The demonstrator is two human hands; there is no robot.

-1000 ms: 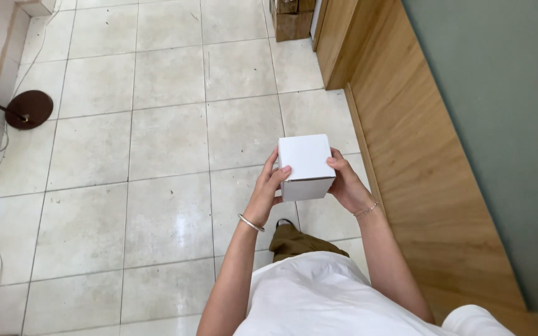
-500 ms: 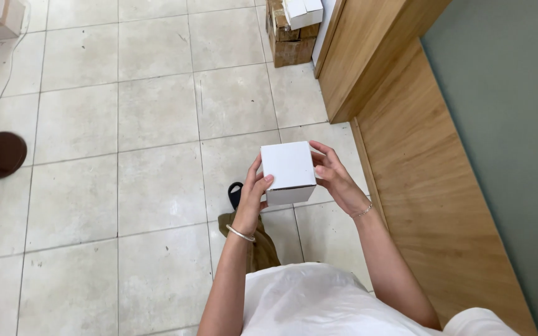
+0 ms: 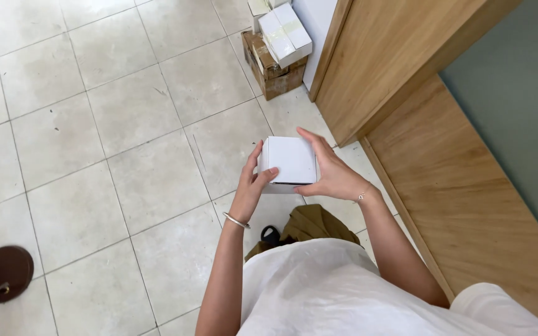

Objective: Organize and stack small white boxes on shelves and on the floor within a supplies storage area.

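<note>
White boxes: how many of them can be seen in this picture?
3. One white box is held between the left hand and the right hand. Another lies on the brown carton ahead; a third is cut off by the top edge. More may be hidden.

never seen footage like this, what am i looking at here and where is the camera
There is no machine here: a person wears a camera on the head, and it looks straight down, so you see their own arms, white top and the tiled floor below. Both hands hold one small white box at chest height. The left hand wraps its near left side, thumb on top; the right hand cups its right side. Each wrist has a thin bracelet. Ahead on the floor stands a brown cardboard box with white boxes stacked on it, beside a wooden wall panel. A round dark lamp base sits lower left.
</note>
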